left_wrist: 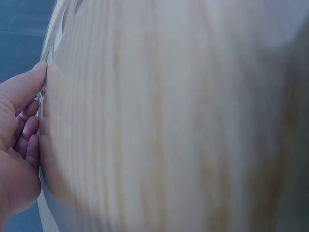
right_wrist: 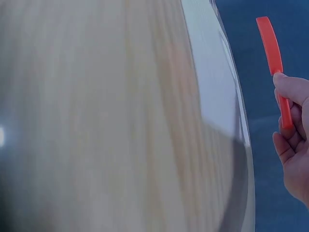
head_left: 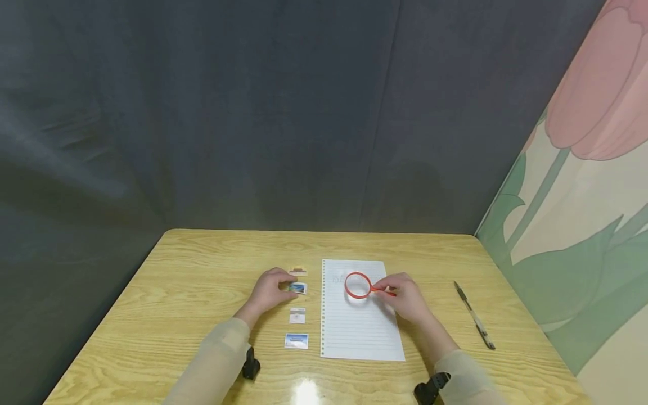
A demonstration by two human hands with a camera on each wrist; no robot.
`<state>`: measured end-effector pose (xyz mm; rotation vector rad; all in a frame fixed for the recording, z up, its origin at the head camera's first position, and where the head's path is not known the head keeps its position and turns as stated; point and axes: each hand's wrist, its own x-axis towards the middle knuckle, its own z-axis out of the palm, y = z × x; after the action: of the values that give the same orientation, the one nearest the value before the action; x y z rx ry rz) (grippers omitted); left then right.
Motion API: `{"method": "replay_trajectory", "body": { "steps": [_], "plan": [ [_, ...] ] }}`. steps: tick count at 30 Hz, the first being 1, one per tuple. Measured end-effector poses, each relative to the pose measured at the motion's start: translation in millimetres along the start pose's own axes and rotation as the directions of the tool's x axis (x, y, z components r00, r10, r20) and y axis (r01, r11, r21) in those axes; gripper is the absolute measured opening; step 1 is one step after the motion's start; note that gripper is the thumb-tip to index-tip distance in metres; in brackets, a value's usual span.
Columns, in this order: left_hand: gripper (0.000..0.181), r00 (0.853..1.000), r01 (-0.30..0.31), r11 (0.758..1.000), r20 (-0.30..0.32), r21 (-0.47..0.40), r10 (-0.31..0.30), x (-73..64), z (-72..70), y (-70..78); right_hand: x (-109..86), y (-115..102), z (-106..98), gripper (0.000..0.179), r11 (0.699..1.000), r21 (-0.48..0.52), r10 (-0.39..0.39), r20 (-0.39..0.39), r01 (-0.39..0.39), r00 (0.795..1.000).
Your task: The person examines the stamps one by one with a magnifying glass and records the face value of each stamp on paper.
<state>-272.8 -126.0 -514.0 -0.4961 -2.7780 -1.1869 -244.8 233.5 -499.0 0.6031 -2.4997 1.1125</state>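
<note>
My right hand point(head_left: 406, 297) pinches the handle of a red-rimmed magnifying glass point(head_left: 372, 289) and holds it over the upper part of a lined sheet point(head_left: 361, 332). The right wrist view shows the red rim point(right_wrist: 270, 46) edge-on, clear of the table. To the left, my left hand point(head_left: 268, 289) has thumb and forefinger at opposite edges of a small stamp-like picture card point(head_left: 300, 288); the left wrist view hides that card. Similar cards lie in the same column: an orange-topped one point(head_left: 297, 271) above, a pale one point(head_left: 297, 316) and a blue one point(head_left: 296, 341) below.
A pen point(head_left: 475, 316) lies slanted on the right side of the wooden table point(head_left: 202, 304). Faint handwriting shows near the sheet's top; punched holes line its left edge. A dark curtain point(head_left: 278, 124) stands behind, and a tulip-patterned wall point(head_left: 582, 197) borders the right.
</note>
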Motion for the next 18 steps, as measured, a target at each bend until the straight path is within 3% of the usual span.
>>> {"method": "replay_trajectory", "body": {
  "steps": [11, 18],
  "plan": [
    [0.03, 0.999, -0.034, 0.999, -0.006, 0.0, 0.034, 1.7, -1.2, -3.0, 24.5, -27, 40, 0.015, 0.997, 0.038, -0.069, 0.079, 0.066, 0.994],
    [0.029, 0.999, -0.045, 0.999, -0.007, -0.008, 0.045, 1.8, -0.8, -4.4, 36.8, -41, 65, 0.011, 0.996, -0.019, -0.088, 0.112, 0.091, 0.99]
  ]
}}
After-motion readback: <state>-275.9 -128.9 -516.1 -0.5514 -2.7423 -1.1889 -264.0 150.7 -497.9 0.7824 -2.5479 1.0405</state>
